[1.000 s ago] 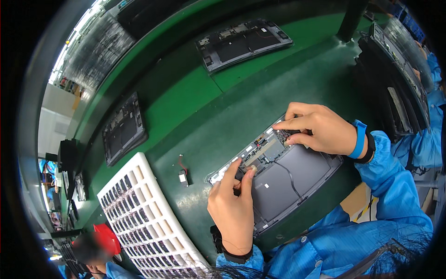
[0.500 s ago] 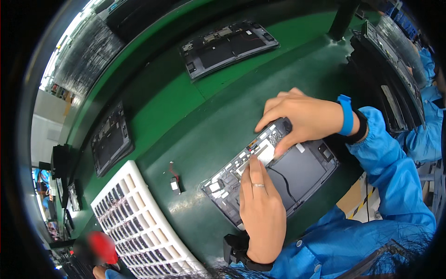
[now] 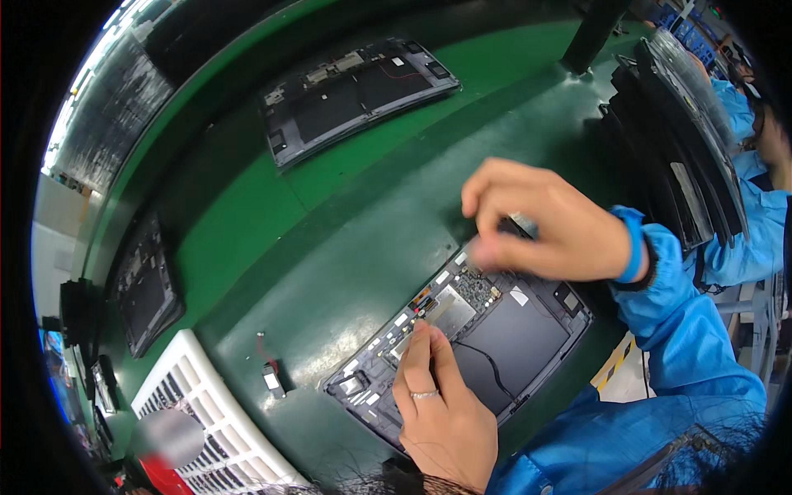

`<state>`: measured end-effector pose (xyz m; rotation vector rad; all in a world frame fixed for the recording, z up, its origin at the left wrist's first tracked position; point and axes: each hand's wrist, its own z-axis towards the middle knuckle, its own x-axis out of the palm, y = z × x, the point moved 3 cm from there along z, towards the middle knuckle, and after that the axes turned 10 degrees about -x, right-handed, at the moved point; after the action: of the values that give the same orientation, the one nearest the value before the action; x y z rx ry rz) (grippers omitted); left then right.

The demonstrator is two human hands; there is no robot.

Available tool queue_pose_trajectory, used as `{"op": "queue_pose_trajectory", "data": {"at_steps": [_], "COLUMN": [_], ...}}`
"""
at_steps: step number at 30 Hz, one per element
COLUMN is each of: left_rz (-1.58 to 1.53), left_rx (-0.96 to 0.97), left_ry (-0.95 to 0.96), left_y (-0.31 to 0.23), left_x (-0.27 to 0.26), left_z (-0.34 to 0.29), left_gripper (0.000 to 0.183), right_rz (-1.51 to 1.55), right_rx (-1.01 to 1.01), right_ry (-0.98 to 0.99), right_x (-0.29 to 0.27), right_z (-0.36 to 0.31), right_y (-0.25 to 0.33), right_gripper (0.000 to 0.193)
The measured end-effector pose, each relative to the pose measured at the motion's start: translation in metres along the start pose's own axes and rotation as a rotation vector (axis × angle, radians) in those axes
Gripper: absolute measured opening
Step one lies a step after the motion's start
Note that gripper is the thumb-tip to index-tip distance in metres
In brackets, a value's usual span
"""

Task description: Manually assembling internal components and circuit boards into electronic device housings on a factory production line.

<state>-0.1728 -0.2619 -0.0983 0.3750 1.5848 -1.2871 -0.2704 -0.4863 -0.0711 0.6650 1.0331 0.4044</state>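
Observation:
An opened tablet (image 3: 528, 330) lies on the green bench in front of me, its circuit board and flat dark battery area showing. A black cable (image 3: 487, 359) curves across it. My left hand (image 3: 445, 412), a ring on one finger, rests over the board with thumb and fingertips pressed together at the board's edge. Whatever sits between those fingertips is hidden. Above the tablet's upper right corner is my right hand (image 3: 553, 219), its fingers curled and smeared by motion. A metal plate (image 3: 450, 312) lies bare on the board between the hands.
A small dark part with red wire (image 3: 273, 379) lies to the left. Beyond it stands a white slotted tray (image 3: 194, 355) of small dark parts. Other opened tablets (image 3: 363, 95) lie farther back. Dark panels (image 3: 668, 157) are stacked at right, near another person's blue sleeve (image 3: 742, 219).
My right hand has lifted off the board and blurred. My left fingers have drawn into a pinch. The view has shifted, and the white patch on the board now looks like bare metal.

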Motion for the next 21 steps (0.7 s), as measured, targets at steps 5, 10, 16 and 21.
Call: {"op": "queue_pose_trajectory", "data": {"at_steps": [5, 10, 16, 21], "left_rz": [0.023, 0.003, -0.005, 0.022], "left_rx": [-0.073, -0.246, -0.139, -0.125], "left_ry": [0.115, 0.224, 0.186, 0.242], "left_y": [-0.006, -0.025, -0.007, -0.001], "left_x": [0.004, -0.019, 0.001, 0.004], "left_z": [0.009, 0.03, 0.01, 0.011], "left_gripper": [0.045, 0.044, 0.051, 0.052], "right_rz": [-0.154, -0.01, 0.123, 0.225], "right_rx": [-0.035, 0.049, 0.231, 0.311], "right_ry": [0.373, 0.381, 0.226, 0.108], "right_x": [-0.011, -0.008, 0.0, 0.009], "right_z": [-0.014, -0.019, -0.024, -0.027], "right_y": [0.01, -0.004, -0.007, -0.013], "right_gripper": [0.026, 0.019, 0.036, 0.051]}}
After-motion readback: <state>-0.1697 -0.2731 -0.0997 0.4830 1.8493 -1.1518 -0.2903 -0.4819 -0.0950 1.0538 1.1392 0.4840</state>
